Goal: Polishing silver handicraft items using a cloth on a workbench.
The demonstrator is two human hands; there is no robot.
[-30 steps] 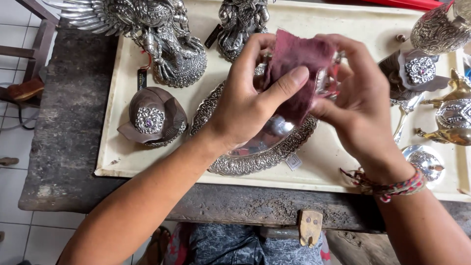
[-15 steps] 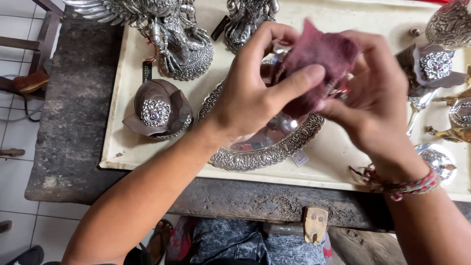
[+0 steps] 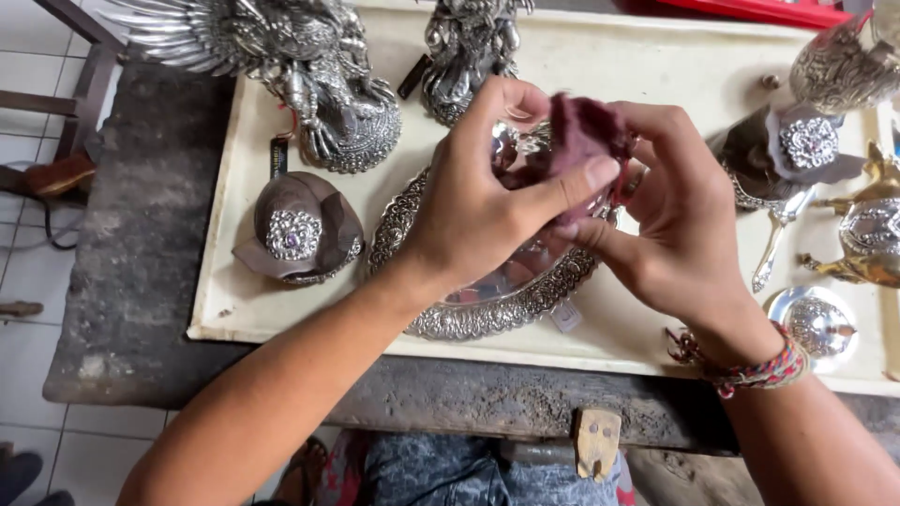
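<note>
My left hand (image 3: 487, 201) and my right hand (image 3: 680, 220) meet above an ornate oval silver tray (image 3: 469, 314). Both pinch a dark maroon cloth (image 3: 577, 141) wrapped around a small shiny silver piece (image 3: 511, 150) that is mostly hidden by the cloth and fingers. My left thumb presses on the cloth from the front. A woven bracelet (image 3: 759, 370) circles my right wrist.
The silverware lies on a cream board (image 3: 609, 70) on a dark workbench (image 3: 131, 281): a winged silver statue (image 3: 300, 75), a second figure (image 3: 464, 52), a brown shell box (image 3: 295, 230), a goblet (image 3: 839, 66), a spoon (image 3: 778, 239), a small round bowl (image 3: 816, 319).
The hands have shifted slightly left and closer together over the tray; the cloth is now bunched tighter between the fingers.
</note>
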